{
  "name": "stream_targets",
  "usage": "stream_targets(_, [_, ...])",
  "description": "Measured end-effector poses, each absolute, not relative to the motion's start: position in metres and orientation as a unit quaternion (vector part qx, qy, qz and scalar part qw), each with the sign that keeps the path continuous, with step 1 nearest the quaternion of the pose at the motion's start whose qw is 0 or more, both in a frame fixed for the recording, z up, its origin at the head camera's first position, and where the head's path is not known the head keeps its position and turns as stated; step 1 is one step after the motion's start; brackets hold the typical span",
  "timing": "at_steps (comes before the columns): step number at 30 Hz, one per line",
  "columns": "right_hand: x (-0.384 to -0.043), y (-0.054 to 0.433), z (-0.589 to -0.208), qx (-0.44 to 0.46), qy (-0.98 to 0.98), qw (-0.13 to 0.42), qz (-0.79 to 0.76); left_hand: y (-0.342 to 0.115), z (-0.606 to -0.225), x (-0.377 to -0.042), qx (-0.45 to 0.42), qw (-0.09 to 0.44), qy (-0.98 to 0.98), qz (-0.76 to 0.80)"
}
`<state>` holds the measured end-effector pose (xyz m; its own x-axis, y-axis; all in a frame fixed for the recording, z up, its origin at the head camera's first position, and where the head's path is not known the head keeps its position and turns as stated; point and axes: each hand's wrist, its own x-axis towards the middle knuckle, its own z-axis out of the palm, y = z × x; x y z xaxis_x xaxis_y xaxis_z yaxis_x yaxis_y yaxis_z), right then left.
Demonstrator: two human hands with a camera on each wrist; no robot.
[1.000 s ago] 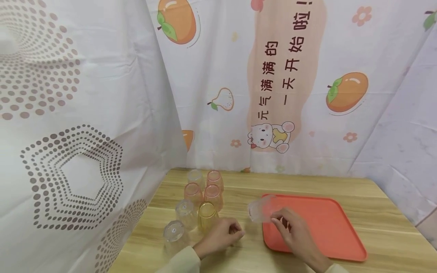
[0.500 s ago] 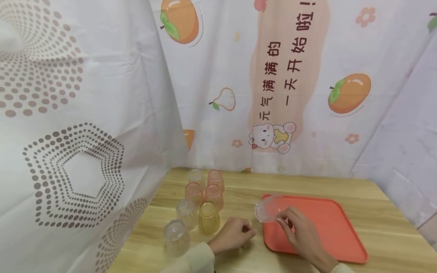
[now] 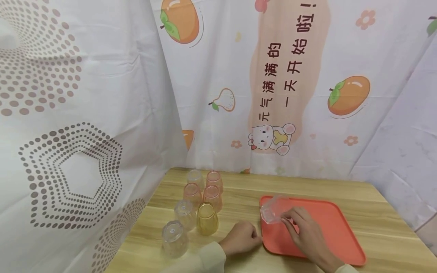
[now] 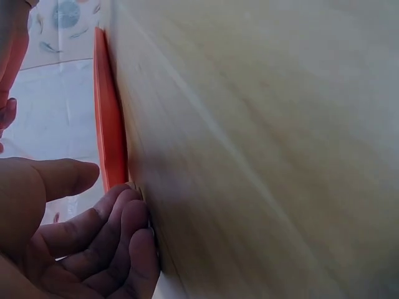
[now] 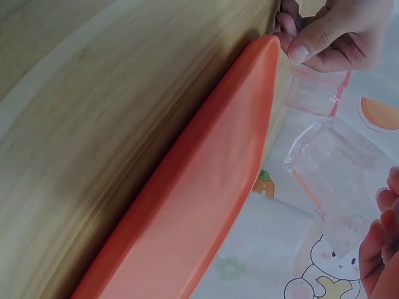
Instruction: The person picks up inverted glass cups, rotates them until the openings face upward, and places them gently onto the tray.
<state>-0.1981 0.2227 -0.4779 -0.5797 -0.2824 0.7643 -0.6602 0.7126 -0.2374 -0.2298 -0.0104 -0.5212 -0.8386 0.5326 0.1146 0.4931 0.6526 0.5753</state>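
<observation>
Glass [image 3: 271,212] above red tray [image 3: 336,223]

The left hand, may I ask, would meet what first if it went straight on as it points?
Probably the red tray, at its left edge; whether the left hand touches it now is unclear.

Tray [image 3: 336,227] orange-red, held glass [image 3: 273,211] clear. Other glasses [image 3: 212,199] pink, yellow & clear. Bench [image 3: 242,189] lt. brn w/ wood grain, back curtain [image 3: 218,64] wht w/ orange fruit.
</observation>
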Motion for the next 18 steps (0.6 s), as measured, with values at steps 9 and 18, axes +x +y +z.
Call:
stream_targets(9, [-0.204,0.229,-0.478,0.286,-0.851,0.368,0.241,0.002,-0.525,-0.234,0.290,0.027,0.911,0.292])
stream_targets(18, [-0.209,0.238,-0.476,0.297,-0.839,0.393,0.232,0.009,-0.524,-0.232,0.279,0.042,0.910,0.304])
